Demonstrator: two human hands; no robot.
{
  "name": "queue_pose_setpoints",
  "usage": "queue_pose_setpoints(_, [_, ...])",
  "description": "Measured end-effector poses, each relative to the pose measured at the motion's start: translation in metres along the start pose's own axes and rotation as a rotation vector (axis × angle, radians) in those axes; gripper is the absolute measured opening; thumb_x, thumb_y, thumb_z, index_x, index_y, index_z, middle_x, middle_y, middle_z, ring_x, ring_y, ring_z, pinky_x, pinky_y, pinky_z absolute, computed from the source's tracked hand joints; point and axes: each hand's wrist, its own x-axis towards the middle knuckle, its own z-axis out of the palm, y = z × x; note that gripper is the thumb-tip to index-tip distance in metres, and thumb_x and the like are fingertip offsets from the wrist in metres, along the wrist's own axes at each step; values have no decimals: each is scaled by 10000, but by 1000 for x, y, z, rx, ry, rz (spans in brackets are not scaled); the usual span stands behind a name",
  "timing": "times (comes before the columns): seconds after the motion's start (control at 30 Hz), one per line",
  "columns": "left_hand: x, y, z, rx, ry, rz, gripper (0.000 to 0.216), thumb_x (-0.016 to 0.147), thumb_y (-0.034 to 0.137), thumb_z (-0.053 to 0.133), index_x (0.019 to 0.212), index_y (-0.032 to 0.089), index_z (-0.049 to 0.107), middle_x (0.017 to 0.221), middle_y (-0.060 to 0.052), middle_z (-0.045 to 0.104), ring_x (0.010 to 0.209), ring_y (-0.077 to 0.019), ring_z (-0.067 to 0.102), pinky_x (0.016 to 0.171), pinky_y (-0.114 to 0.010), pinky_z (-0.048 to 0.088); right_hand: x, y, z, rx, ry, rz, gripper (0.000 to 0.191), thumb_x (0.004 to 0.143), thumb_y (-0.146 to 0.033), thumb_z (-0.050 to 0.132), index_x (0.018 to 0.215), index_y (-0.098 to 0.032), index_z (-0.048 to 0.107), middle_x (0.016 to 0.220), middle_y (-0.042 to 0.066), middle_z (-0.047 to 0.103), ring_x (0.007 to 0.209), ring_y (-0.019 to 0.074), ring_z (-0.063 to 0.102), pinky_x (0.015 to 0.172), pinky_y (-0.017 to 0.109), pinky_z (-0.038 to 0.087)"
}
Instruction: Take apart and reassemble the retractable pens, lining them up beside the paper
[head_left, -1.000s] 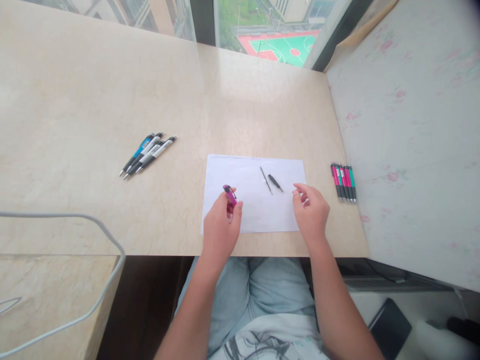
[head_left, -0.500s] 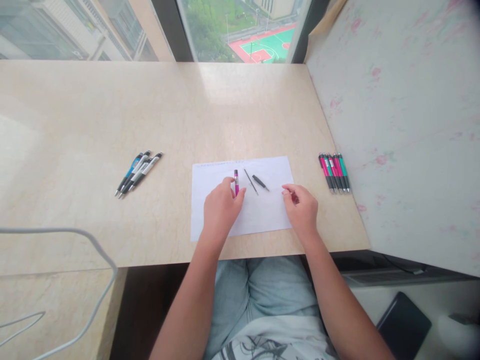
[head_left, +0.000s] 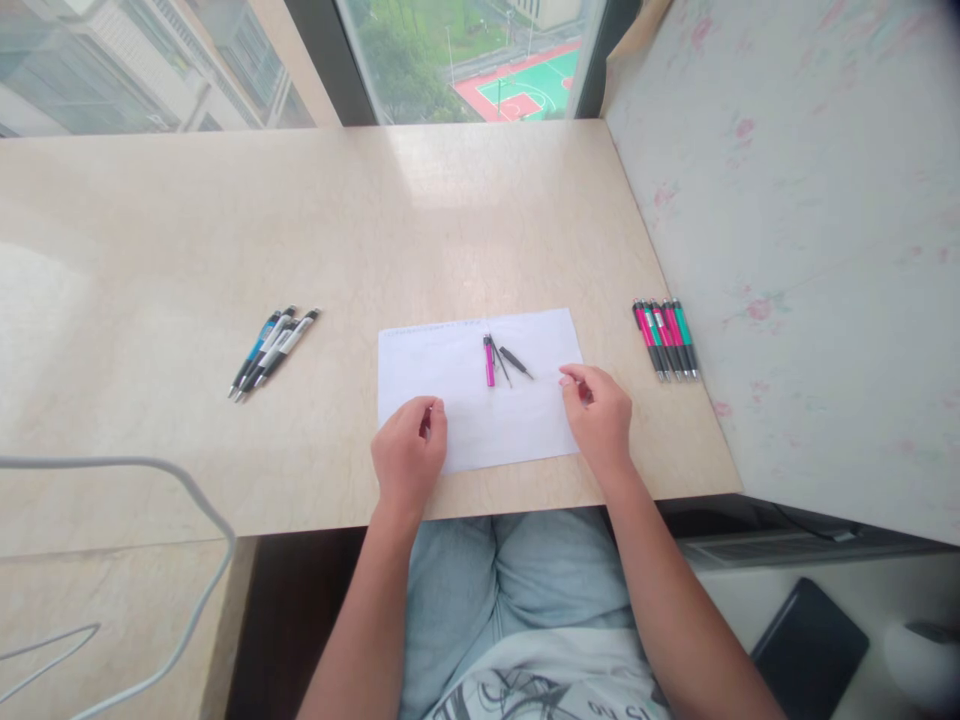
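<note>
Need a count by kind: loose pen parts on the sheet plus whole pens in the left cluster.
Magenta barrel: 1
Thin dark refill: 1
Black grip piece: 1
Blue-and-black pen: 1
Silver-and-black pens: 3, partly overlapping
Total: 7. Any part smaller than these is too small to tell.

2 hands (head_left: 409, 450), 1 sheet (head_left: 499, 430), 1 barrel (head_left: 490, 365), 1 refill (head_left: 503, 366), 1 grip (head_left: 514, 361), 4 left-side pens (head_left: 286, 348), 5 right-side pens (head_left: 667, 340)

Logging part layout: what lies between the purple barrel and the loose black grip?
In the head view, a thin dark refill lies between the purple barrel and the black grip.
</note>
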Motion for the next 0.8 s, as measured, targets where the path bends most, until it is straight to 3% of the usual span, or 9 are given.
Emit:
queue_pose_setpoints(0.2, [2,7,0,15,-37,25,201,950,291,499,912,194,670,769,-16,689,671,-146,590,662,-264,400,0,-2,-1,-7,-4,-1,242,890,-274,513,940,-181,731,916,74,750,769,195,647,725,330,508])
queue_pose_setpoints(0.5, [38,56,6,268,-319,31,304,956,470,472,940,208,624,889,-64,708,761,-208,629,594,-298,345,-1,0,0,-53,-21,21,255,888,-279,504,943,-181,734,896,64,745,731,187,634,726,330,504])
queue_pose_setpoints(0.67, [48,63,11,357,-422,24,313,961,422,422,897,197,630,838,-86,708,742,-240,651,588,-316,368,0,-2,-1,-101,-36,-8,260,897,-260,491,971,-173,724,887,62,732,688,169,596,713,316,479])
queue_pose_setpoints(0.8, [47,63,13,361,-432,23,323,964,372,382,888,197,643,808,-90,706,731,-254,668,595,-327,390,6,-14,0,-285,-94,-52,208,897,-289,525,917,-195,710,870,60,708,758,187,606,669,305,410])
